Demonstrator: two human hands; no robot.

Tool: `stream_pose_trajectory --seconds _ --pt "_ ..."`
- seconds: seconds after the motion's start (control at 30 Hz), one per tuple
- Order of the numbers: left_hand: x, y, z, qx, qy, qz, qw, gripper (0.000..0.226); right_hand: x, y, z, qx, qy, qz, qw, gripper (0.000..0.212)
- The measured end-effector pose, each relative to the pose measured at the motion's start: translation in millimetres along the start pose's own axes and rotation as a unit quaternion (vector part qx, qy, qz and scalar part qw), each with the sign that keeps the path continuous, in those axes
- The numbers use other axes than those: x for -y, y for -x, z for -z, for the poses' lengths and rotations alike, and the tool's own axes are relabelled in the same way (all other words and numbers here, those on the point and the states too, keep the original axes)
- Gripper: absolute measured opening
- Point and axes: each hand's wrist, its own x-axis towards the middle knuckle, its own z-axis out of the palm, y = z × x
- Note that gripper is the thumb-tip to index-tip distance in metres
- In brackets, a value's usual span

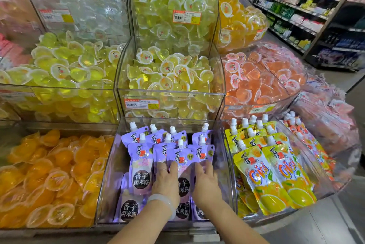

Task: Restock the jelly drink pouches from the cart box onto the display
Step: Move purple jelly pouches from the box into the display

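Purple jelly drink pouches (140,157) with white screw caps lie stacked in a clear acrylic bin (106,190) at the bottom centre of the display. My left hand (166,182), with a pale bangle at the wrist, rests palm down on the middle pouches. My right hand (206,182) lies beside it on the pouches at the right side of the bin. Both hands have their fingers spread flat on the pouches, pressing on the stack rather than gripping one. The cart box is out of view.
Yellow orange-flavour pouches (276,174) fill the bin to the right. Orange jelly cups (49,174) fill the bin to the left. Bins of yellow, green and peach jelly cups (167,74) rise behind. A store aisle with shelves (296,6) runs at the upper right.
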Motion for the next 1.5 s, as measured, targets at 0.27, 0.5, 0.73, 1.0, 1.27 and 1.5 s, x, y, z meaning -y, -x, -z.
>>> stream_pose_trajectory --seconds 0.27,0.5,0.73,1.0,1.27,1.5 --pt "-2 8 19 0.007 -0.060 -0.001 0.998 0.080 2 7 29 0.075 0.034 0.033 0.996 0.068" --pt "-60 21 94 -0.073 -0.130 -0.069 0.986 0.066 -6 28 109 -0.037 0.020 0.144 0.989 0.052" --pt "-201 74 86 -0.114 -0.187 -0.186 0.958 0.079 -120 80 192 -0.119 0.048 0.090 0.988 0.057" --pt "-371 150 -43 -0.034 -0.216 -0.313 0.924 0.066 -325 169 208 -0.105 0.057 -0.119 0.986 0.056" --pt "-513 201 -123 0.034 -0.255 -0.430 0.866 0.065 -493 254 232 -0.102 0.010 -0.305 0.947 0.064" --pt "-638 197 -198 0.102 -0.288 -0.497 0.812 0.074 -617 260 251 -0.096 -0.022 -0.392 0.915 0.065"
